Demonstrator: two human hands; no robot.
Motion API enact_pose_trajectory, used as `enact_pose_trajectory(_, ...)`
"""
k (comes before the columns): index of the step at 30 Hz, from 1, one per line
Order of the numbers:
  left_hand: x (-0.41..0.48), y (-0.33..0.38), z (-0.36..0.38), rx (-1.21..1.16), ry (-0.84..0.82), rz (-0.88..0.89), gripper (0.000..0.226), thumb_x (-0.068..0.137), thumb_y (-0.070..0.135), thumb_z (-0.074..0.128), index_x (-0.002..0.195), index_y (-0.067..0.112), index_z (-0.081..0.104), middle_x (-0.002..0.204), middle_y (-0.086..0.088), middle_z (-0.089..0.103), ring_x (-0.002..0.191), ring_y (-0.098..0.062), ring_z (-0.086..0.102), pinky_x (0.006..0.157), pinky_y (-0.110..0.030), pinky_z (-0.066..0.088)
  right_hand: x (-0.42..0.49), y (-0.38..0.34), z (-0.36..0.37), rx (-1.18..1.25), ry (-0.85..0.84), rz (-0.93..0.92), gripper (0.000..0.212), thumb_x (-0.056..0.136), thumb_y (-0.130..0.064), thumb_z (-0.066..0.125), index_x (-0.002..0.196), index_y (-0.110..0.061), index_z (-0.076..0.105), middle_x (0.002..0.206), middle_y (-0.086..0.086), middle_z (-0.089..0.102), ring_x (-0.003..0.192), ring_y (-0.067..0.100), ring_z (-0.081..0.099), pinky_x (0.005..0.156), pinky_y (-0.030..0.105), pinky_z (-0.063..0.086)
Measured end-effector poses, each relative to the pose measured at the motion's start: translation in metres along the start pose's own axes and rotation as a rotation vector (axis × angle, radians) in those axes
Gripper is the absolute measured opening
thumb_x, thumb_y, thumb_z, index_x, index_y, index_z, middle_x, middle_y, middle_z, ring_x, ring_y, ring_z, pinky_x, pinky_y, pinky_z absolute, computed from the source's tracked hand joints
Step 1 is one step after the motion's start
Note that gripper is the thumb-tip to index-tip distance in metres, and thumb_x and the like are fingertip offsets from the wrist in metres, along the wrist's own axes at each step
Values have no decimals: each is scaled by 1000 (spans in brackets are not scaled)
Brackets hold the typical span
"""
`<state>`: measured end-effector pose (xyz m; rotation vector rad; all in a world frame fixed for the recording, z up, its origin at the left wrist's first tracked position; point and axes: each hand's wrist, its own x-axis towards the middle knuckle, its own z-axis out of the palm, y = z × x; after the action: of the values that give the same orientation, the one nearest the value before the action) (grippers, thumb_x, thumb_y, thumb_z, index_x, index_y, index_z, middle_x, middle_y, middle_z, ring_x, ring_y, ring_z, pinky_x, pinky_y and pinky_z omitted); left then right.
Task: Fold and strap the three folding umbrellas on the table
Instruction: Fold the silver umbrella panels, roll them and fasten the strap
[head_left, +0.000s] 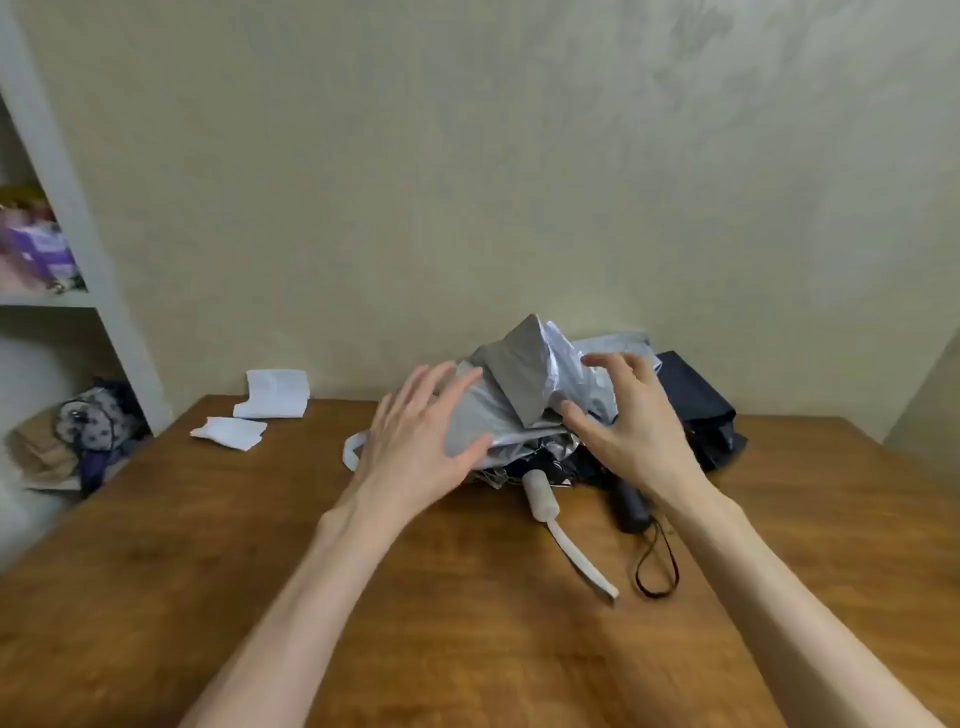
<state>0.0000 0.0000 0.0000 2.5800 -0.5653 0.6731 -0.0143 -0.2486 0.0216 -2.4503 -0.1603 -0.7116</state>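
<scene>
A heap of unfolded umbrellas lies at the far middle of the wooden table (467, 623). On top is a grey and silver umbrella (519, 384) with loose, crumpled fabric; its pale handle (540, 501) and flat wrist strap (576, 561) point toward me. Beside it on the right lies a dark navy umbrella (701, 405) with a black handle (631, 512) and a black cord loop (657, 566). My left hand (421, 436) has its fingers straight at the left side of the grey fabric. My right hand (628, 415) hovers over the fabric's right side, fingers spread and bent.
Two white folded papers (272, 400) (228, 432) lie at the table's far left. A white shelf unit (78, 249) with bags and clutter stands left of the table. A beige wall runs right behind the table's far edge.
</scene>
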Motion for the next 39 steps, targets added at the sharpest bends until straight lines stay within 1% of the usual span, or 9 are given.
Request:
enact_pose_trajectory(6, 44, -10, 58, -110, -280, -199, 106, 78, 97, 44, 166, 52, 6, 178, 9, 4, 164, -23, 5, 129, -62, 16, 44, 14, 47, -17, -273, 26, 88, 94, -72, 63, 167, -35, 29, 172, 7, 27, 158, 29, 29, 125, 52, 33)
enact_pose_trajectory(17, 32, -33, 112, -285, -293, -199, 108, 84, 87, 52, 168, 44, -2, 177, 18, -4, 163, -16, 8, 128, -51, 28, 48, 43, 112, -167, -288, 194, 103, 85, -71, 72, 164, -21, 27, 164, 13, 38, 149, 39, 40, 119, 52, 32)
enact_pose_trajectory(22, 20, -45, 108, -367, -290, -271, 97, 93, 61, 69, 169, 32, 16, 177, 13, 7, 162, -13, 16, 125, -41, 29, 50, 36, 126, -155, -144, 91, 42, 86, -39, 78, 121, -20, 67, 115, 7, 68, 114, 35, 63, 90, 44, 47)
enact_pose_trajectory(26, 16, -54, 97, -372, -153, -320, 91, 94, 48, 76, 167, 27, 26, 172, 10, 23, 156, -15, 31, 116, -34, 38, 46, 35, 120, 86, -103, 113, 19, 82, -18, 76, 79, -19, 57, 79, -1, 65, 82, 29, 62, 64, 40, 45)
enact_pose_trajectory(28, 17, -55, 91, -374, -126, -338, 90, 93, 49, 77, 166, 28, 28, 170, 9, 28, 154, -16, 33, 116, -37, 39, 49, 36, 103, 272, -203, 151, 18, 85, -15, 79, 99, -22, 70, 93, -4, 74, 93, 23, 69, 71, 32, 49)
enact_pose_trajectory(30, 18, -54, 87, -422, -128, -352, 94, 90, 55, 77, 166, 33, 27, 171, 10, 28, 156, -15, 32, 121, -42, 38, 47, 36, 75, 431, -430, 144, 71, 86, -25, 90, 148, -33, 58, 140, -16, 63, 129, -1, 56, 97, 15, 42)
enact_pose_trajectory(32, 18, -51, 84, -516, -84, -331, 99, 84, 66, 76, 165, 41, 25, 172, 14, 26, 157, -11, 28, 125, -49, 35, 40, 36, 51, 543, -526, 116, 91, 83, -44, 90, 159, -50, 41, 156, -23, 48, 144, -11, 39, 111, 17, 34)
enact_pose_trajectory(36, 28, -28, 79, -591, 51, -199, 102, 78, 88, 62, 162, 59, 11, 175, 21, 10, 162, -4, 8, 127, -67, 20, 26, 43, 31, 704, -133, 224, 41, 102, -34, 71, 141, -44, 65, 136, -18, 69, 123, -10, 62, 90, 8, 49)
enact_pose_trajectory(39, 44, -6, 81, -416, 63, -32, 94, 84, 86, 54, 162, 60, 10, 176, 23, -6, 164, -16, -6, 126, -69, 3, 17, 59, 38, 448, 83, 285, 31, 99, -14, 68, 121, -34, 73, 118, -10, 71, 102, 3, 69, 77, 9, 52)
